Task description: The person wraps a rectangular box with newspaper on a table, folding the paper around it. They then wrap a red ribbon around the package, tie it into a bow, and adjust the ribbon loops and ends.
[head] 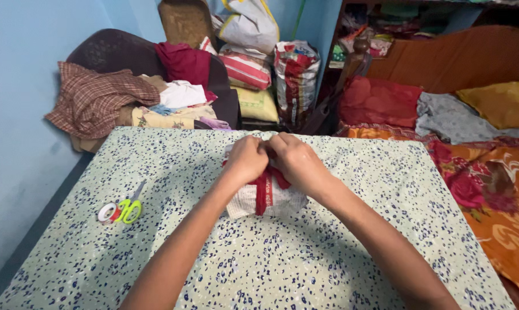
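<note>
Both forearms come up from the bottom edge of the frame and meet at centre, over a table spread with a pale green, blue-speckled cloth (305, 252). My left hand (245, 159) and right hand (297, 162) are curled tight, knuckles touching, pinching the red ribbon (263, 192) on top of a small package wrapped in printed paper (245, 201), which sits on the cloth just above mid-frame.

I judge the main risk to be the ribbon slipping: it runs down the front face as one strip, and an uneven pull from either hand could drag it off-centre or tear the thin wrapping at a corner. The package looks light, so a hard tug might also tip it toward me.

My fingertips and whatever they form with the ribbon are hidden behind the knuckles; I cannot tell whether a knot exists. The package's far side is covered too. At centre left, scissors with green handles (131, 208) lie touching a roll of tape (107, 213), well apart from my hands. Clothes heaped on the chair (107, 49) at upper left blur together.
</note>
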